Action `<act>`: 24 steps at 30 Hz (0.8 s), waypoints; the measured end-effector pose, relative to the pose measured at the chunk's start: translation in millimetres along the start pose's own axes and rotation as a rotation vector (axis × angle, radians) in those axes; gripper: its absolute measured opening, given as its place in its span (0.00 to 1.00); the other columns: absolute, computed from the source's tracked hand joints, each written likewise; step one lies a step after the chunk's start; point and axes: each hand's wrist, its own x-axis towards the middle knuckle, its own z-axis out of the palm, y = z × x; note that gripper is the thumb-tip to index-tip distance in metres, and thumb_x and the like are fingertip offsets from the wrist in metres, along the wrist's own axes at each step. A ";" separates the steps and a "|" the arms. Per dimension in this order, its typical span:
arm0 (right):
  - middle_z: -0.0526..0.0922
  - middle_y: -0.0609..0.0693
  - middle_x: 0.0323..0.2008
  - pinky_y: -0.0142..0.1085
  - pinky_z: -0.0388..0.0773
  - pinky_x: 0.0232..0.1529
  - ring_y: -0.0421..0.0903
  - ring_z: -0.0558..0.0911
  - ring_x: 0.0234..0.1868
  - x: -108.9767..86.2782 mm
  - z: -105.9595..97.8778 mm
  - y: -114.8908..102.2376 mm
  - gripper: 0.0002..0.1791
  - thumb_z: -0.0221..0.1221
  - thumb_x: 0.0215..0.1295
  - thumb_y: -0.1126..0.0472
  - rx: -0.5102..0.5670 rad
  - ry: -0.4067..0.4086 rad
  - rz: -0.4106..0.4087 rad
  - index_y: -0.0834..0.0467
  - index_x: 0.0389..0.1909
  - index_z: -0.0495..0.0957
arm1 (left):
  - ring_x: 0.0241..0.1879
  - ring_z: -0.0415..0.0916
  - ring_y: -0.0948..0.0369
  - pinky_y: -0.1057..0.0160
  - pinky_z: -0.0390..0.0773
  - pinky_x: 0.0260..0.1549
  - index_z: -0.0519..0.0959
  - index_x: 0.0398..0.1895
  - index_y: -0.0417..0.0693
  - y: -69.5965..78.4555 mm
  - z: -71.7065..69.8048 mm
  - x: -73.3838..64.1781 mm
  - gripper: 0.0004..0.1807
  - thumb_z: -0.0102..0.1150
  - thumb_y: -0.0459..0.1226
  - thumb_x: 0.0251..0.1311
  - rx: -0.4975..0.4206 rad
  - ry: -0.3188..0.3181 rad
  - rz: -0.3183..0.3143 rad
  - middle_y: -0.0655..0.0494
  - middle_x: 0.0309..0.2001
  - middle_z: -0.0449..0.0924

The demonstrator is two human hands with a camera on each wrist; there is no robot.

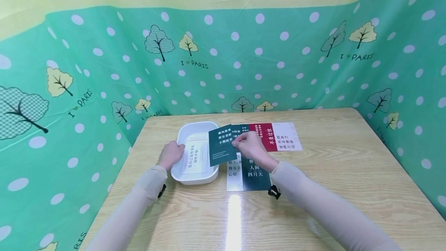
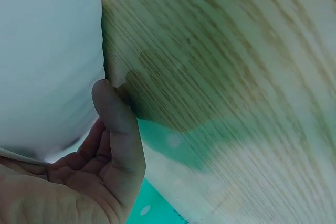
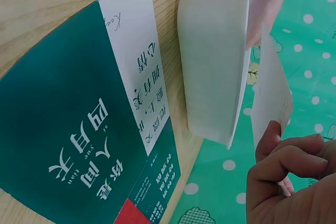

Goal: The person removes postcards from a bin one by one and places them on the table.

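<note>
A white plastic basin (image 1: 195, 127) sits on the table with a white card printed with dark characters (image 1: 194, 156) in it. My left hand (image 1: 171, 155) grips the basin's left rim, and in the left wrist view the thumb (image 2: 115, 108) lies along the outer wall. My right hand (image 1: 252, 146) pinches a dark green card (image 1: 222, 148) by its right edge. This card is raised over the basin's right side, and its pale back (image 3: 270, 87) shows in the right wrist view.
Right of the basin, several cards lie close together on the wooden table (image 1: 331, 181): a dark green one (image 1: 257, 179), a red one (image 1: 268, 142) and white ones, including one at the far right (image 1: 287, 136). A green dotted curtain (image 1: 296, 65) hangs behind and beside the table.
</note>
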 end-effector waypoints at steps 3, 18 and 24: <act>0.86 0.54 0.33 0.31 0.68 0.20 0.43 0.72 0.18 -2.3 -2.3 1.9 0.05 0.65 0.73 0.64 0.008 0.004 0.014 0.62 0.42 0.86 | 0.31 0.83 0.53 0.61 0.86 0.25 0.75 0.57 0.26 -0.4 -0.3 0.1 0.26 0.40 0.44 0.80 -0.010 -0.005 -0.009 0.40 0.36 0.81; 0.82 0.55 0.25 0.31 0.64 0.19 0.42 0.68 0.15 -10.5 -19.5 22.1 0.07 0.64 0.74 0.63 0.076 0.017 0.029 0.63 0.44 0.87 | 0.31 0.83 0.53 0.61 0.85 0.26 0.75 0.57 0.26 0.2 0.3 -1.1 0.26 0.40 0.44 0.80 -0.015 0.001 -0.010 0.40 0.36 0.81; 0.84 0.57 0.28 0.30 0.62 0.18 0.42 0.67 0.15 -14.3 -27.9 29.4 0.07 0.64 0.75 0.63 0.104 0.015 0.040 0.63 0.46 0.86 | 0.33 0.84 0.52 0.60 0.87 0.27 0.74 0.59 0.26 0.0 0.6 -1.5 0.26 0.39 0.43 0.80 -0.027 0.000 -0.020 0.39 0.37 0.81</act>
